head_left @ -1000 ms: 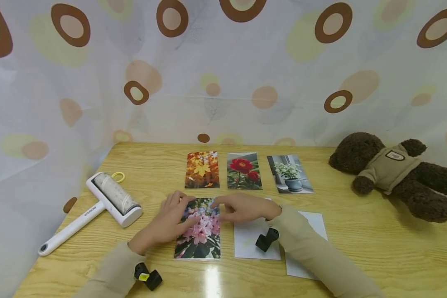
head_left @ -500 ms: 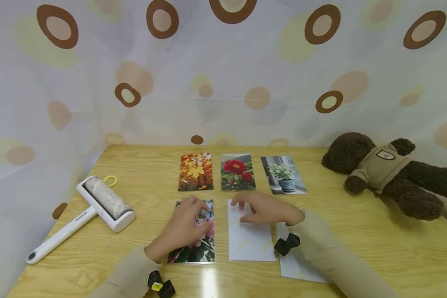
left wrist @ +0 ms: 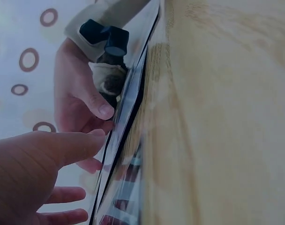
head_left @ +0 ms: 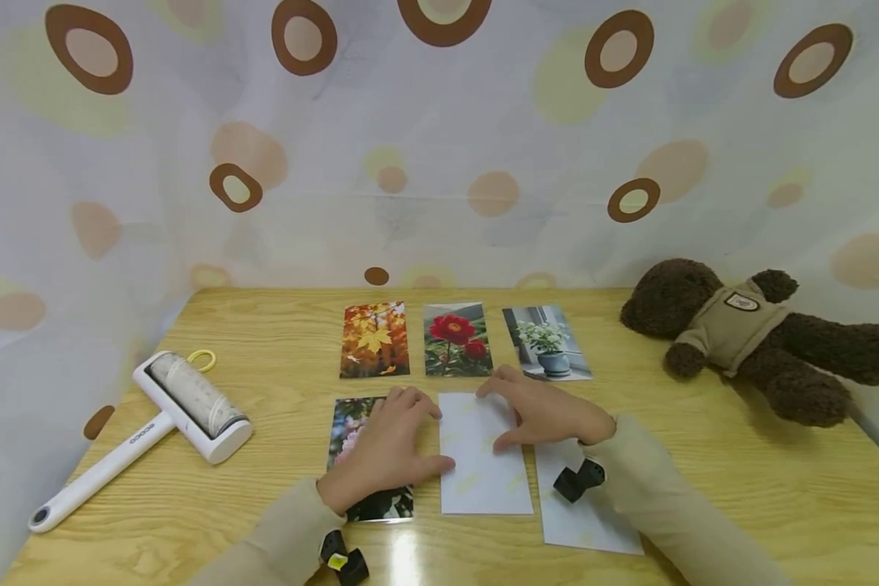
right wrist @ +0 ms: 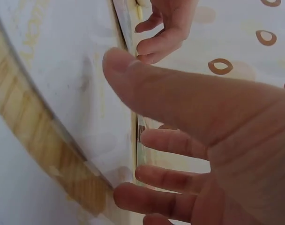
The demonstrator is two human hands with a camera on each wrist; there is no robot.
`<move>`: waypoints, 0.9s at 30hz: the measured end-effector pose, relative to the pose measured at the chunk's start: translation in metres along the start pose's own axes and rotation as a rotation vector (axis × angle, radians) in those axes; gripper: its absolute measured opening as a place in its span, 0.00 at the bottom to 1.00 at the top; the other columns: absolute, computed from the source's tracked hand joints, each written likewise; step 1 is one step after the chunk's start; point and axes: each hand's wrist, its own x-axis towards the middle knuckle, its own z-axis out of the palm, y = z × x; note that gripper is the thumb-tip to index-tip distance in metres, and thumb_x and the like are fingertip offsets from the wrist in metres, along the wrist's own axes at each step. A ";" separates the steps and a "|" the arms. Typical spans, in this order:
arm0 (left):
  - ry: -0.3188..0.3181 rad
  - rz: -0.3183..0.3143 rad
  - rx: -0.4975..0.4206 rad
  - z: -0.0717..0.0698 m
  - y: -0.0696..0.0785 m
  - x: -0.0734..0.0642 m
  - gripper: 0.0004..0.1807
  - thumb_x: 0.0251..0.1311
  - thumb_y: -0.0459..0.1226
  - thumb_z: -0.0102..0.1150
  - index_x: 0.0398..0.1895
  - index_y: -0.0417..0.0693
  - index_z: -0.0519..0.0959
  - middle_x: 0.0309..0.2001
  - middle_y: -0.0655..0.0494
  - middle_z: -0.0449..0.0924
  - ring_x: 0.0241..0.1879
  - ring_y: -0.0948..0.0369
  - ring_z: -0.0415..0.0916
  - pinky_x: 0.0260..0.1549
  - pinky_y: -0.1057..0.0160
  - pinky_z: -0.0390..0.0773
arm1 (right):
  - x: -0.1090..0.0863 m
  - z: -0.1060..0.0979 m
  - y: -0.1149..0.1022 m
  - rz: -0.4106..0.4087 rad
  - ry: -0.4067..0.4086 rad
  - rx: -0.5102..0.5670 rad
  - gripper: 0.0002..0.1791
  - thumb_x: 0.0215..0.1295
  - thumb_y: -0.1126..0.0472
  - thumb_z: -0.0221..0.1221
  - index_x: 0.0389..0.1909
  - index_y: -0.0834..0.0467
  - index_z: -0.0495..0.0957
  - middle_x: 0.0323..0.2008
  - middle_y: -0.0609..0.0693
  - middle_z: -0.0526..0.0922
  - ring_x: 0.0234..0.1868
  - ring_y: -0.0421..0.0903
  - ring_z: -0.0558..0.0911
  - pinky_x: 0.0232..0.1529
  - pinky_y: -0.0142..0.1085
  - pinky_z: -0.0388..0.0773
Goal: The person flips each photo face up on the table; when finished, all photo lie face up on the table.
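Face down on the table lies a white card (head_left: 476, 488), with a hand at either side. My left hand (head_left: 391, 448) reaches over the pink-flower picture (head_left: 344, 419), its thumb and fingertips right at the white card's left edge. From the other side my right hand (head_left: 553, 411) overlaps the card's right part, thumb and fingers spread apart. In the right wrist view the right thumb (right wrist: 147, 86) shows over the card's white face. The left thumb (left wrist: 72, 145) is extended in the left wrist view. A second white card (head_left: 586, 517) lies partly under the right forearm.
Behind the hands lie a maple-leaf picture (head_left: 374, 340), a red-flower picture (head_left: 457, 340) and a potted-plant picture (head_left: 548, 342). A white lint roller (head_left: 190, 399) with a yellow ring (head_left: 203, 360) beside it lies left. A brown teddy bear (head_left: 747, 334) lies right.
The left hand has moved right, from the pink-flower picture to the white card's left edge. The right hand has drawn back to the right, from that picture's edge to the white card's right side.
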 end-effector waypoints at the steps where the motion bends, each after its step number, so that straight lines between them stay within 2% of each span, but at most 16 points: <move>1: -0.019 0.005 0.009 0.001 0.001 0.001 0.28 0.45 0.54 0.72 0.46 0.50 0.77 0.48 0.54 0.74 0.48 0.55 0.66 0.47 0.49 0.68 | 0.000 0.000 0.000 0.010 -0.005 -0.005 0.34 0.53 0.52 0.71 0.58 0.60 0.70 0.48 0.55 0.68 0.23 0.33 0.67 0.28 0.28 0.70; 6: -0.106 0.046 0.010 0.002 0.006 0.004 0.30 0.46 0.54 0.72 0.48 0.48 0.77 0.56 0.50 0.70 0.53 0.53 0.64 0.53 0.48 0.69 | 0.002 0.000 0.002 0.016 0.012 -0.044 0.36 0.49 0.51 0.73 0.57 0.59 0.70 0.48 0.53 0.68 0.25 0.36 0.68 0.31 0.30 0.70; 10: -0.115 0.058 -0.005 0.001 0.008 0.006 0.34 0.47 0.52 0.72 0.53 0.44 0.74 0.59 0.47 0.67 0.55 0.52 0.62 0.55 0.49 0.68 | 0.003 0.000 0.004 -0.006 0.077 -0.056 0.42 0.43 0.51 0.76 0.59 0.60 0.69 0.48 0.55 0.70 0.35 0.41 0.70 0.38 0.34 0.72; 12: -0.099 0.028 -0.012 0.001 0.008 0.006 0.38 0.46 0.52 0.74 0.57 0.42 0.71 0.59 0.46 0.66 0.55 0.51 0.61 0.55 0.50 0.67 | 0.004 0.002 0.004 0.001 0.102 -0.054 0.48 0.39 0.51 0.77 0.62 0.61 0.66 0.46 0.55 0.69 0.37 0.43 0.69 0.40 0.35 0.71; 15: -0.055 -0.060 -0.016 0.002 0.008 0.003 0.45 0.43 0.51 0.76 0.61 0.39 0.68 0.56 0.44 0.67 0.51 0.51 0.60 0.49 0.51 0.64 | 0.007 0.005 0.003 0.026 0.120 -0.046 0.59 0.34 0.49 0.79 0.69 0.63 0.61 0.42 0.53 0.65 0.35 0.43 0.66 0.37 0.32 0.69; 17: -0.025 -0.118 -0.028 0.003 0.009 0.000 0.46 0.42 0.51 0.77 0.62 0.38 0.67 0.53 0.43 0.68 0.48 0.51 0.60 0.46 0.51 0.63 | 0.009 0.008 0.001 0.048 0.120 -0.050 0.61 0.32 0.48 0.79 0.70 0.63 0.60 0.40 0.53 0.63 0.33 0.43 0.64 0.34 0.31 0.68; 19: -0.002 -0.150 -0.049 0.004 0.009 -0.002 0.47 0.42 0.49 0.77 0.63 0.37 0.66 0.50 0.43 0.70 0.46 0.52 0.60 0.45 0.51 0.62 | 0.010 0.010 0.000 0.065 0.122 -0.063 0.59 0.32 0.48 0.80 0.68 0.63 0.63 0.40 0.52 0.63 0.33 0.42 0.65 0.34 0.30 0.68; 23: 0.006 -0.163 -0.131 0.006 0.008 -0.002 0.48 0.43 0.45 0.76 0.64 0.34 0.63 0.46 0.47 0.74 0.46 0.53 0.64 0.48 0.50 0.67 | 0.011 0.011 0.000 0.065 0.142 -0.077 0.50 0.33 0.50 0.80 0.60 0.64 0.71 0.42 0.52 0.64 0.36 0.42 0.67 0.38 0.32 0.71; 27: 0.012 -0.109 -0.286 0.008 0.007 0.000 0.45 0.47 0.34 0.72 0.67 0.32 0.57 0.43 0.51 0.75 0.35 0.61 0.71 0.37 0.62 0.74 | 0.012 0.013 0.002 0.037 0.169 -0.062 0.48 0.36 0.51 0.79 0.58 0.64 0.68 0.46 0.53 0.63 0.37 0.41 0.68 0.40 0.34 0.72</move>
